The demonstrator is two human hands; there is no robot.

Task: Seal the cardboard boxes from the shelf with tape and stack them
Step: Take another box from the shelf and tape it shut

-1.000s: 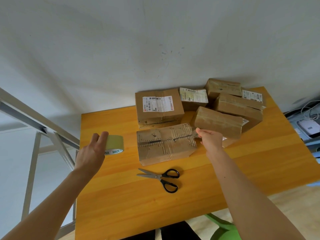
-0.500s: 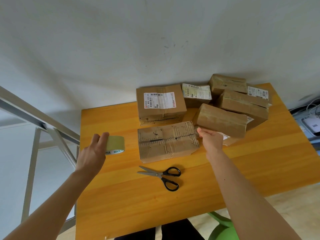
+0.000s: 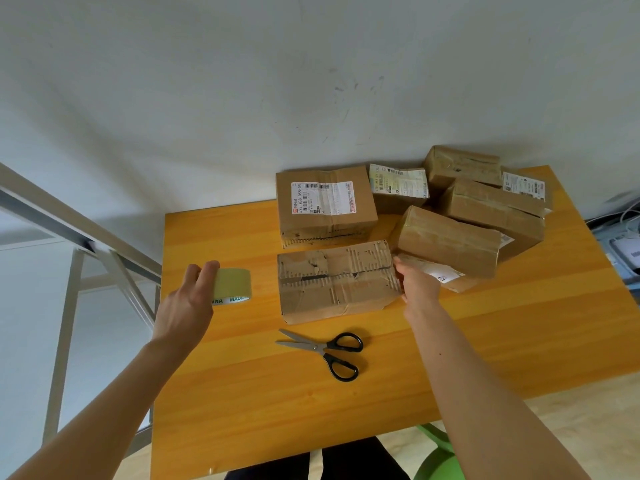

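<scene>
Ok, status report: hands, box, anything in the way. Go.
Left hand grips tape. Right hand on box right end, grip unclear. Box top torn. Scissors lie before box, clear of hands.

My left hand (image 3: 187,303) grips the tape roll (image 3: 233,284); my right hand (image 3: 417,284) holds the torn box (image 3: 336,282) at its right end.

the tape roll (image 3: 232,284) has green letters on its rim: "ina made". the white label (image 3: 323,198) on the big box (image 3: 287,221) says "523 m88 d55-05". the other labels (image 3: 398,181) are too small to read.
</scene>
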